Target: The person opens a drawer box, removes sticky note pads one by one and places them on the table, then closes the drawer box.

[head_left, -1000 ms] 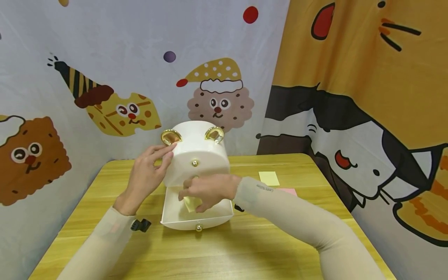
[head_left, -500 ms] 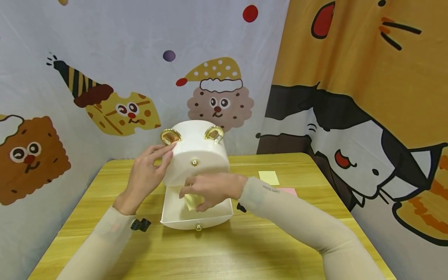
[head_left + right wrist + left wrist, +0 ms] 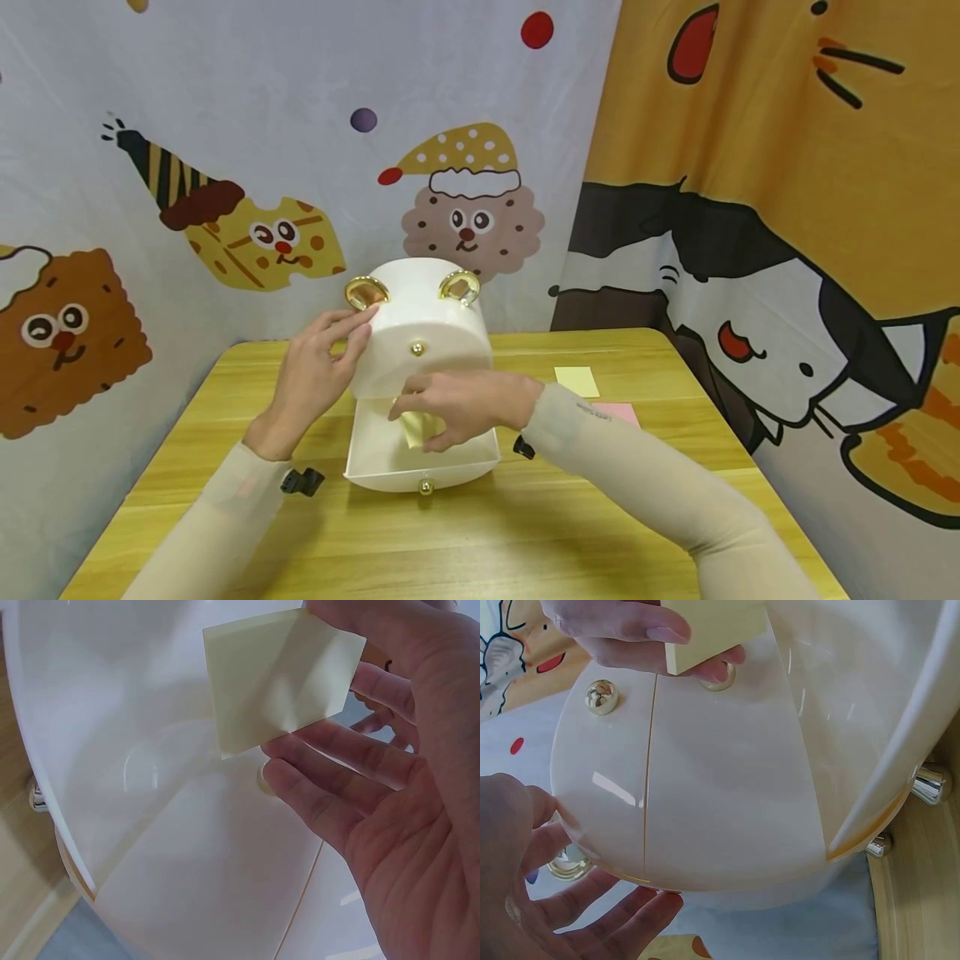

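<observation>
A white drawer box [image 3: 420,325] with gold ring ears and round gold knobs stands on the table. Its bottom drawer [image 3: 375,454] is pulled out toward me. My right hand [image 3: 461,408] is over this drawer and pinches a pale yellow sticky note pad [image 3: 281,682] between thumb and fingers. In the left wrist view the pad's thin edge shows. My left hand [image 3: 318,375] lies against the box's left side near the ear, its extended fingers [image 3: 630,919] touching the rounded edge.
On the wooden table [image 3: 262,533], a yellow sticky note [image 3: 577,382] and a pink sticky note [image 3: 617,412] lie right of the box. The pink one is partly hidden by my right sleeve. A printed curtain [image 3: 285,100] hangs behind the table.
My right hand has risen a little and shifted slightly right, carrying the yellow sticky note pad. The left hand and the box stay in place.
</observation>
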`<state>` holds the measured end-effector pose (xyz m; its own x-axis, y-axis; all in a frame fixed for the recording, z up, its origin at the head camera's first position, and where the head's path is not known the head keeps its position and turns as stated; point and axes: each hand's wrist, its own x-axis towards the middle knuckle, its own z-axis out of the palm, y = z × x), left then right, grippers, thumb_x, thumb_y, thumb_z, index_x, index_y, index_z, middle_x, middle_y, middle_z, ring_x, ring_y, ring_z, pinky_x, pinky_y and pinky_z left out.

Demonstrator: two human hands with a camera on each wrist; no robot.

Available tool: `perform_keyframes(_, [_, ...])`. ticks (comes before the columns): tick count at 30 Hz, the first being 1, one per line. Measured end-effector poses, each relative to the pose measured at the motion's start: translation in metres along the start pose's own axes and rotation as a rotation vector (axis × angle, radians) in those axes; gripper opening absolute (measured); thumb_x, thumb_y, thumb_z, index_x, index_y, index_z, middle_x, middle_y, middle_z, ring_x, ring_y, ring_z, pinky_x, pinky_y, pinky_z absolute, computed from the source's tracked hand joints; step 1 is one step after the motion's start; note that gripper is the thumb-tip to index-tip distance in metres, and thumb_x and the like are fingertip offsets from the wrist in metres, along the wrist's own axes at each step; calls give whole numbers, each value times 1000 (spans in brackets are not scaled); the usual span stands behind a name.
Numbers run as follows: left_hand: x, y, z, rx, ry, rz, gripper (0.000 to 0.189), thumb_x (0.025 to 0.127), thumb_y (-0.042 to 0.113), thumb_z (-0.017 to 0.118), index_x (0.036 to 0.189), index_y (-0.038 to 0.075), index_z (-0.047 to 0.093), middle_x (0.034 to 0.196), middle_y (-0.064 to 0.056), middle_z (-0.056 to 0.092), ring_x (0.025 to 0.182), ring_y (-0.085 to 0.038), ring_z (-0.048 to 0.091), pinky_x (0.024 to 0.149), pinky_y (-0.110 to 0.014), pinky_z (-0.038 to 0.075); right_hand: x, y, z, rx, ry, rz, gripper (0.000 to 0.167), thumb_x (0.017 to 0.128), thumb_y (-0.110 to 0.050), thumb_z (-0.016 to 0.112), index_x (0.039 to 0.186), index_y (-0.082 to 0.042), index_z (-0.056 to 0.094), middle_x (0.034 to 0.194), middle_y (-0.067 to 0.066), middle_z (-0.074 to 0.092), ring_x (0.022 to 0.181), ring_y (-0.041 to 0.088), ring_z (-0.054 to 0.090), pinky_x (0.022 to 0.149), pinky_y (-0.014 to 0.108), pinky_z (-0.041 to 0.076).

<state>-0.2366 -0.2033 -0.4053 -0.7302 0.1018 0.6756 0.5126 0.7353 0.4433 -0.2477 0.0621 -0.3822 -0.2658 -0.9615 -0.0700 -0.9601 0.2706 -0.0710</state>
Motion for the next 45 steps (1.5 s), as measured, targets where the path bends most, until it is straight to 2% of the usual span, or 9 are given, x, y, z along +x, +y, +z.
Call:
perform_keyframes(19, [-1, 1, -1, 7, 1, -4, 34, 119, 19, 71, 152, 19, 80, 134, -20, 81, 106, -40, 82, 75, -61, 74, -16, 0, 3, 91, 91, -30, 58, 106, -35, 90, 156, -13, 71, 147, 7, 73, 122, 18, 76, 110, 26, 66])
perform_keyframes(29, [-1, 1, 0, 2, 4, -5, 34, 119, 20, 71, 152, 19, 80, 133, -20, 81, 105, -39, 82, 75, -61, 74, -24, -1, 5, 84, 132, -37, 58, 106, -35, 90, 156, -13, 71, 144, 5, 72, 116, 16, 73, 107, 25, 65])
perform_keyframes(36, [0, 1, 0, 15, 1, -1, 34, 119, 20, 71, 152, 19, 80, 133, -20, 82, 102, -38, 81, 74, -57, 73, -31, -1, 6, 92, 139, -13, 58, 106, -36, 90, 158, -16, 70, 150, 6, 72, 125, 18, 73, 114, 28, 65])
perform_keyframes(45, [0, 0, 0, 3, -1, -9, 34, 119, 21, 70, 152, 19, 80, 134, -20, 81, 105, -40, 82, 76, -61, 74, -38, -1, 5, 95, 162, -14, 58, 105, -35, 91, 156, -17, 71, 155, 10, 71, 136, 23, 74, 121, 36, 65])
